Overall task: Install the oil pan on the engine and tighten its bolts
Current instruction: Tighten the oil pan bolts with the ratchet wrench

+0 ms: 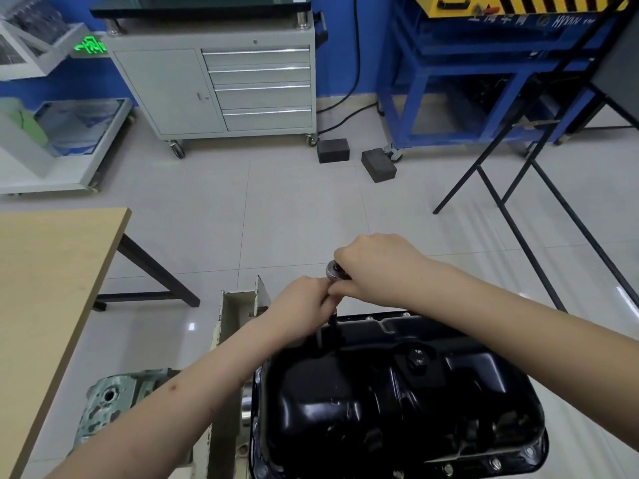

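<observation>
Near and right of centre, the glossy black stamped-steel oil pan (pixel 397 402) sits seated on the engine, bolts showing along its rim. At its far edge the right hand (pixel 380 267) grips a chrome ratchet (pixel 334 270), while the left hand (pixel 304 305) curls round the extension below, likely steadying the socket on a bolt.

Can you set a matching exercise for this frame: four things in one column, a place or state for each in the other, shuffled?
Things:
1. oil pan
2. ratchet
3. grey drawer cabinet
4. wooden table

Places or states:
A. at the left edge
B. against the blue far wall
C. black, seated on the engine
D. gripped by the right hand, left hand at its extension

Pairs: 1-C, 2-D, 3-B, 4-A
</observation>
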